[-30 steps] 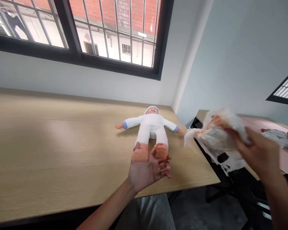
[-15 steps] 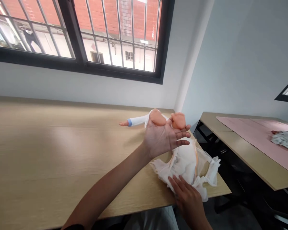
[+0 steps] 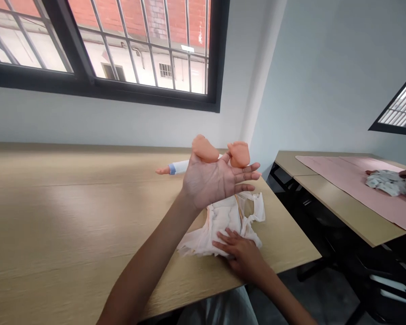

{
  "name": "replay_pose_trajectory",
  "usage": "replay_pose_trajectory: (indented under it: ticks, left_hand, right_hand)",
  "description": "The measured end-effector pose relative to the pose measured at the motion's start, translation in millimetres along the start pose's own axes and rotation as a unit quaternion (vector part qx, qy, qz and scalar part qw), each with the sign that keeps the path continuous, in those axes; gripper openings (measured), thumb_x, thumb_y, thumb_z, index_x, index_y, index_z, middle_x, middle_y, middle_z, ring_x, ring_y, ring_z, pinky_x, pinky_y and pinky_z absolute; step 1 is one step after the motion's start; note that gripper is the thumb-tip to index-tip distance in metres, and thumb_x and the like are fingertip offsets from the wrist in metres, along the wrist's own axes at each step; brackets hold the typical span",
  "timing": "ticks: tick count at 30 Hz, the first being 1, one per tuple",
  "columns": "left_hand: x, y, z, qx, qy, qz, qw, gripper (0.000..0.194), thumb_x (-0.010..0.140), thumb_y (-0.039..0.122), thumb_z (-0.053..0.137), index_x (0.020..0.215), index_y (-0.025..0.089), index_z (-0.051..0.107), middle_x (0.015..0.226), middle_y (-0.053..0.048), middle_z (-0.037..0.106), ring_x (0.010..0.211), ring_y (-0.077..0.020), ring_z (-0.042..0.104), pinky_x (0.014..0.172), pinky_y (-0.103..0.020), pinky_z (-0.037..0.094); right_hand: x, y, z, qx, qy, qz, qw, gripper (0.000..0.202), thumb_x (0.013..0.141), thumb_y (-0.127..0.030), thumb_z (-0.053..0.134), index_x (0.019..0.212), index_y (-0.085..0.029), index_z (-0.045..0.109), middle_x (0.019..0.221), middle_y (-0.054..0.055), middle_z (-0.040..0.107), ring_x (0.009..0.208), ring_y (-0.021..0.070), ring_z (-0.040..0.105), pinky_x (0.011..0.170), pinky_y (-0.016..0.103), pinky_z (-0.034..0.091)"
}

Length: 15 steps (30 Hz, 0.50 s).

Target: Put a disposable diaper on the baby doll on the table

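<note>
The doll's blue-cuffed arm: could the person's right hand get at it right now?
Probably not easily. The right hand rests on the diaper, with the left hand and left forearm, raised at the doll's feet, between it and the cuffed arm.

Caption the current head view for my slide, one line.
Left hand holds up the doll's feet; right hand rests on a white diaper spread on the table.

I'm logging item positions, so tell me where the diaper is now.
In the head view, the diaper lies on the table just right of centre, partly under the right hand and below the left hand.
</note>
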<state>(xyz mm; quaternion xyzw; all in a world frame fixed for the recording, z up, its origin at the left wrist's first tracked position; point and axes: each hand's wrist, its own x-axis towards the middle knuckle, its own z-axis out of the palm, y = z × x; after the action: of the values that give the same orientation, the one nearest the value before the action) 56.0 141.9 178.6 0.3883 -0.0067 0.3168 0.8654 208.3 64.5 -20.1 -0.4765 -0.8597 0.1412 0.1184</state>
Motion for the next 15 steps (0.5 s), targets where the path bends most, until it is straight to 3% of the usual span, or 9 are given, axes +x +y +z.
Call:
replay_pose_trajectory:
  ticks: [5,9,13,15]
  left_hand:
    - [3,5,-6.6,0.006,0.012,-0.013,1.0,0.066,0.078,0.067,0.04,0.116,0.014,0.046,0.112,-0.019,0.06,0.099,-0.0358,0.063,0.084,-0.048,0.044]
    - [4,1,-7.4,0.006,0.009,-0.018,1.0,0.071,0.076,0.073,0.04,0.116,0.014,0.047,0.111,-0.02,0.062,0.095,-0.0367,0.064,0.081,-0.049,0.045]
    - [1,-25,-3.3,-0.02,0.017,0.004,1.0,0.07,0.077,0.075,0.036,0.115,0.018,0.05,0.108,-0.016,0.064,0.1,-0.0358,0.062,0.081,-0.048,0.045]
    - [-5,-48,-4.1,-0.045,0.006,0.01,0.999,0.068,0.078,0.074,0.036,0.111,0.017,0.053,0.105,-0.016,0.065,0.102,-0.035,0.061,0.082,-0.046,0.044]
  right_hand:
    - [11,2,3,0.008,0.006,0.004,1.0,0.068,0.077,-0.007,0.049,0.139,-0.034,0.045,0.149,-0.004,0.039,0.14,0.0246,0.033,0.11,0.046,0.035]
    - [20,3,3,0.021,0.02,-0.004,1.0,0.057,0.084,-0.011,0.047,0.138,-0.031,0.047,0.148,-0.004,0.041,0.14,0.0242,0.031,0.112,0.044,0.033]
    - [21,-6,-1,0.012,0.039,-0.026,0.999,0.047,0.093,-0.023,0.044,0.139,-0.025,0.045,0.148,0.003,0.042,0.141,0.0241,0.028,0.114,0.046,0.026]
    - [15,-12,-3,0.012,0.044,-0.022,0.999,0.041,0.095,-0.032,0.043,0.133,-0.022,0.052,0.141,0.007,0.05,0.135,0.026,0.038,0.112,0.047,0.03]
